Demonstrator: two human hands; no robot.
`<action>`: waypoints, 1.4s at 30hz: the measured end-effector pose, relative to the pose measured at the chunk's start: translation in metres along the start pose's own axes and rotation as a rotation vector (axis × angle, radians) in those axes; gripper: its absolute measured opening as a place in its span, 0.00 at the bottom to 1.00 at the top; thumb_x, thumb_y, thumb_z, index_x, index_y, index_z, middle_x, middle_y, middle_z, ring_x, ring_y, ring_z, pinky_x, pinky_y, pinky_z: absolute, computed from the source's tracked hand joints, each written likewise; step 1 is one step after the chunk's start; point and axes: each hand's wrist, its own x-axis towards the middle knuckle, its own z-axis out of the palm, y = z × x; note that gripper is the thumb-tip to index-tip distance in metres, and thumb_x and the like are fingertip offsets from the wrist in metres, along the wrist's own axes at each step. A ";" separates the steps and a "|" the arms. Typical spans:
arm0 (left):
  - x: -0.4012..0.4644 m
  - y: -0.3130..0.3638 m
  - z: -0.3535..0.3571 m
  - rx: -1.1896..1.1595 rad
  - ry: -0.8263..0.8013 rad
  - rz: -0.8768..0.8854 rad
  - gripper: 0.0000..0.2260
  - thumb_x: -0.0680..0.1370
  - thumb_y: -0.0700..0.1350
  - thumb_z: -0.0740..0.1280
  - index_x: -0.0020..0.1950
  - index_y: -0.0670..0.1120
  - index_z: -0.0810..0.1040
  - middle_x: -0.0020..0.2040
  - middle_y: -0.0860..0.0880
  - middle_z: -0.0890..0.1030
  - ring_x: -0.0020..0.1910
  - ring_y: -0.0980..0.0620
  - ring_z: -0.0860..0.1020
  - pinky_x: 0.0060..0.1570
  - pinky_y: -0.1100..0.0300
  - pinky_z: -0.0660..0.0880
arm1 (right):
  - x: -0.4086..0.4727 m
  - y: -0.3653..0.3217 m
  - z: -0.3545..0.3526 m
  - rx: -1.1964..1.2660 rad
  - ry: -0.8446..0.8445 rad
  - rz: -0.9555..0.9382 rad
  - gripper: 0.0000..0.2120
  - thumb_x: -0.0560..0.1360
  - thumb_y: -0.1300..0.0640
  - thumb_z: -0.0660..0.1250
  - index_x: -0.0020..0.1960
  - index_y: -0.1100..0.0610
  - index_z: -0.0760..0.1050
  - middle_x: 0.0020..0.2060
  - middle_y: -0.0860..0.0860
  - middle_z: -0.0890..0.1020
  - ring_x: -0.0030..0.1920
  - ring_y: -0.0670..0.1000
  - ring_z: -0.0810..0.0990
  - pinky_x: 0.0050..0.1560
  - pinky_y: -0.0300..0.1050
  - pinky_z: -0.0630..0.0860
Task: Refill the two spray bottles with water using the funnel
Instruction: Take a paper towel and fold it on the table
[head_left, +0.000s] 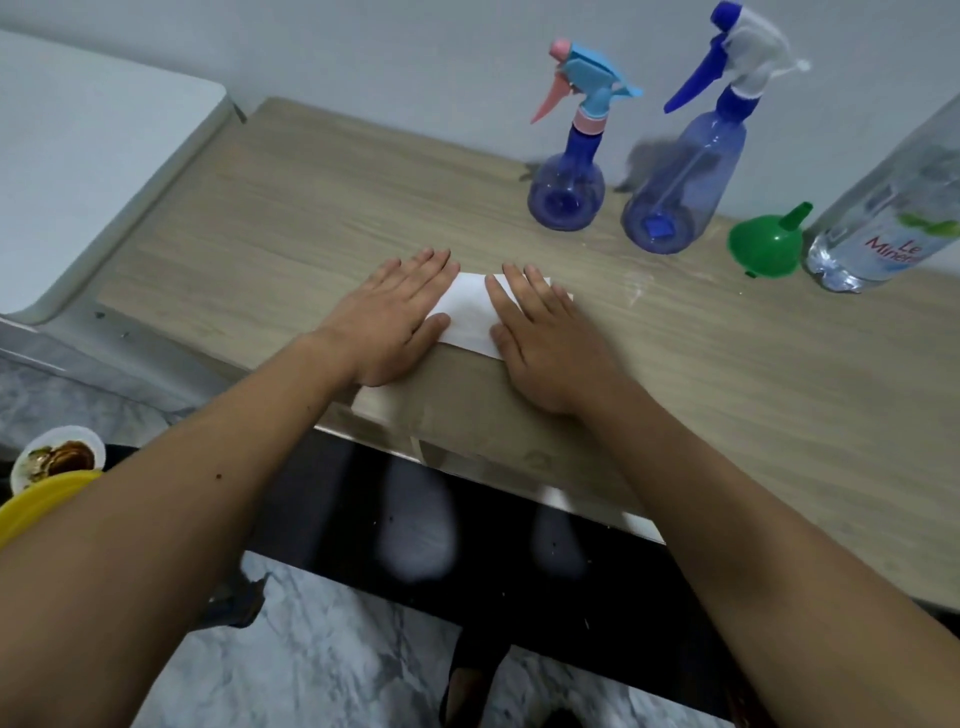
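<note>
Left hand (396, 312) and right hand (540, 338) flat, fingers spread, pressing white paper (467, 314). Nothing begun. Unscrew small spray bottle (569, 171) first; seat funnel (766, 244) squarely; pour water bottle (883, 208) slowly.

Both hands, left (396, 312) and right (540, 338), flat on white paper (470, 317) atop wooden table (322, 208).

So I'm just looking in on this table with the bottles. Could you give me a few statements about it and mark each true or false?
1. Both hands, left hand and right hand, lie flat on the white paper. True.
2. The green funnel sits in a bottle neck. False: it lies on the wooden table.
3. Both spray bottles, small spray bottle and tall spray bottle, have their trigger tops on. True.
4. The water bottle stands left of the sprayers. False: it is to their right.
</note>
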 end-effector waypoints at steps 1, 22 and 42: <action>0.007 -0.002 -0.001 0.002 -0.004 -0.001 0.36 0.82 0.62 0.38 0.87 0.47 0.44 0.87 0.47 0.45 0.86 0.51 0.43 0.83 0.52 0.40 | 0.006 0.004 -0.002 -0.001 -0.001 0.006 0.28 0.88 0.46 0.46 0.87 0.51 0.47 0.86 0.52 0.48 0.86 0.53 0.45 0.84 0.52 0.42; 0.105 0.140 0.009 -0.048 0.116 0.004 0.32 0.83 0.55 0.46 0.84 0.41 0.59 0.85 0.39 0.60 0.84 0.40 0.57 0.82 0.39 0.52 | -0.050 0.134 -0.037 -0.032 -0.004 0.145 0.29 0.88 0.45 0.47 0.86 0.51 0.49 0.86 0.52 0.51 0.86 0.55 0.48 0.85 0.56 0.47; 0.127 0.286 0.030 -0.026 0.036 0.247 0.33 0.83 0.55 0.46 0.86 0.43 0.52 0.87 0.42 0.52 0.86 0.45 0.49 0.83 0.44 0.44 | -0.204 0.212 -0.041 0.006 0.024 0.315 0.31 0.85 0.43 0.45 0.86 0.51 0.51 0.86 0.54 0.52 0.86 0.58 0.49 0.84 0.59 0.50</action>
